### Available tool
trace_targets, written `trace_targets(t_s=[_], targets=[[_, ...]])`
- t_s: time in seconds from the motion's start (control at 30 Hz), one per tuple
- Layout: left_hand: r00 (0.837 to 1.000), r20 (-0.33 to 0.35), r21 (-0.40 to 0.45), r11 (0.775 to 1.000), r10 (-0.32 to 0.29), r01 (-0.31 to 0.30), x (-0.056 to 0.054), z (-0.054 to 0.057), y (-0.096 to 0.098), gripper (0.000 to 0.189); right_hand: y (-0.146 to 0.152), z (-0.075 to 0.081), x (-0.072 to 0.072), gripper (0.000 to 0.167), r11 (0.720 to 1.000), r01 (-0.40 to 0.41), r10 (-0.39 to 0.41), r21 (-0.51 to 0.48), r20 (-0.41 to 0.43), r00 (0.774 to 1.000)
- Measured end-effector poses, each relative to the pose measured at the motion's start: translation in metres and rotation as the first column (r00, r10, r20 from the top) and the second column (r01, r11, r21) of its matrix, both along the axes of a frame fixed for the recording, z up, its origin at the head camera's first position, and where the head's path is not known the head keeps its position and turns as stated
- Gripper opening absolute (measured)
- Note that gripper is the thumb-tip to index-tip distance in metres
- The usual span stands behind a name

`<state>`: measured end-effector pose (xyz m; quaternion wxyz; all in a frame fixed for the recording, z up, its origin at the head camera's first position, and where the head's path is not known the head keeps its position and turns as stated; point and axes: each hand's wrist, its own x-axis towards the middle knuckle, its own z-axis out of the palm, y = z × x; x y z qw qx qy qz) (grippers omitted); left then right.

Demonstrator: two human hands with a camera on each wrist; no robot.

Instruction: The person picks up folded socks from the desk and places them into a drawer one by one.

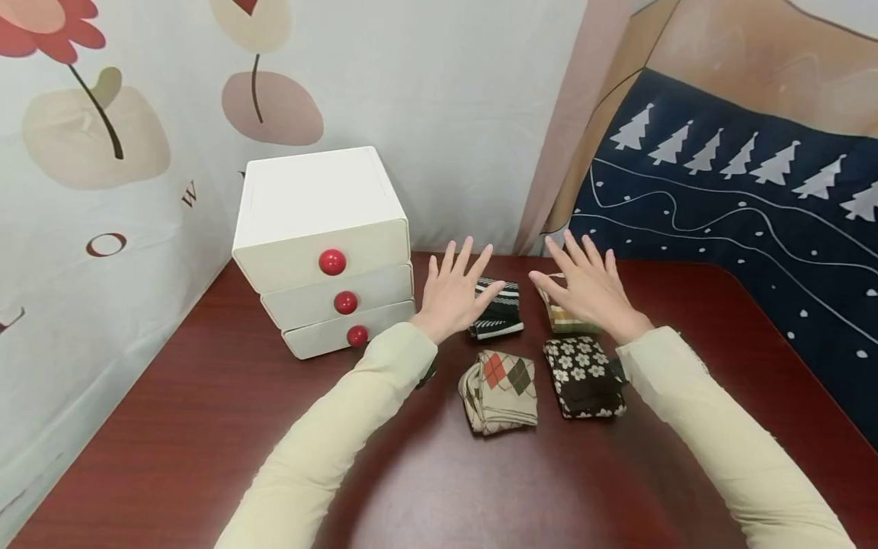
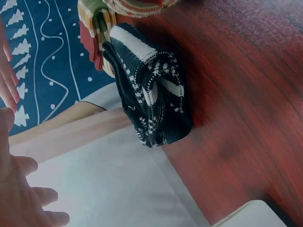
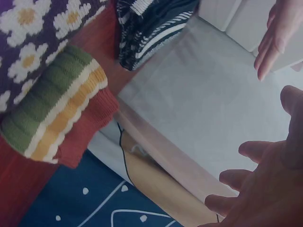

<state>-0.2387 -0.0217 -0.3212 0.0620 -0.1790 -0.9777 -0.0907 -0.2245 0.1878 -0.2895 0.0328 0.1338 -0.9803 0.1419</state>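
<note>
Both hands are held out over the table with fingers spread and nothing in them. In the head view the left hand [image 1: 451,297] is beside a folded black-and-white patterned sock bundle [image 1: 499,311], partly overlapping it. The right hand [image 1: 588,288] covers part of a green, yellow and red striped folded sock bundle [image 3: 61,111]. Nearer the body lie a beige argyle folded sock bundle [image 1: 509,389] and a dark flower-patterned one [image 1: 583,377]. In the left wrist view the black-and-white bundle [image 2: 154,90] stands out, with the left fingers [image 2: 45,196] apart from it.
A white three-drawer box [image 1: 322,198] with red round knobs stands at the left, its drawers pushed in. Behind the reddish-brown table [image 1: 206,427] hang a light flower-print cloth [image 1: 439,114] and a navy cloth with white trees [image 1: 727,198].
</note>
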Motion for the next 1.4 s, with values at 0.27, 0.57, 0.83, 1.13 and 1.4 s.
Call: trace_targets(t_s=[0.27,0.57,0.83,1.13,1.4], targets=[[0.994,-0.019,0.007,0.994,-0.106,0.106,0.015,0.0,-0.01,0.061,0.008,0.005,0.013,0.07,0.999,-0.02,0.021,-0.024,0.019,1.0],[0.961,-0.128,0.009,0.969,-0.244,0.248,0.041,0.009,-0.035,0.059,0.009,0.011,0.023,0.066,0.984,-0.045,0.033,-0.172,-0.076,0.997],[0.914,-0.263,-0.003,0.948,-0.309,0.319,0.067,0.015,-0.076,0.061,0.0,0.019,0.031,0.047,0.925,-0.188,0.096,-0.33,-0.277,0.956],[0.823,-0.485,0.032,0.935,-0.295,0.354,0.088,0.04,-0.129,0.056,-0.02,0.025,0.038,0.031,0.854,-0.341,0.181,-0.394,-0.39,0.903],[0.825,-0.543,0.132,0.954,-0.157,0.268,0.1,0.087,-0.168,0.049,-0.054,0.037,0.042,0.027,0.746,-0.445,0.254,-0.495,-0.407,0.877]])
